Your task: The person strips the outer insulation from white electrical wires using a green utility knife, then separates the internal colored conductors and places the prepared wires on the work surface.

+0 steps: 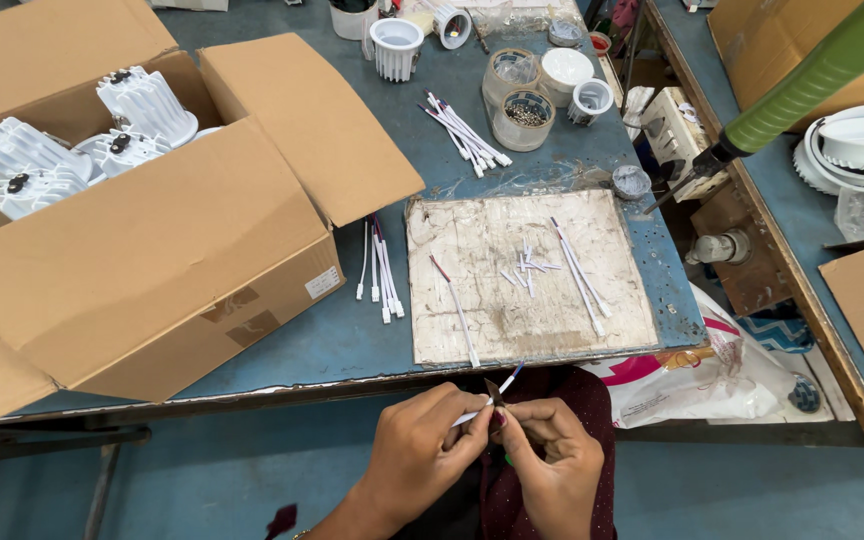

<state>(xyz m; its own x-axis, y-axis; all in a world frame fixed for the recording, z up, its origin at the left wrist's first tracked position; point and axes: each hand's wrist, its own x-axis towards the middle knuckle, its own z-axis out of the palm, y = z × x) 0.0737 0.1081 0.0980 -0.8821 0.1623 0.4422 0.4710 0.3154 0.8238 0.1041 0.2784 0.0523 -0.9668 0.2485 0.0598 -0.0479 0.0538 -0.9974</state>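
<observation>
My left hand (420, 446) pinches a thin white wire (484, 397) that points up and to the right toward the table edge. My right hand (550, 457) meets it from the right and holds a small dark blade-like tool (494, 391) against the wire. Both hands hover below the front edge of the blue table (352, 345), over my lap. Just beyond them lies a worn whitish board (472, 250) with a few wire pieces (577, 265) and short stripped bits on it.
A large open cardboard box (152, 260) with white finned housings (142, 100) fills the left. Loose wire bundles (382, 270) lie beside it and further back (467, 135). Jars (522, 118) and white cups stand at the back. A green-handled tool (802, 85) reaches in from the right.
</observation>
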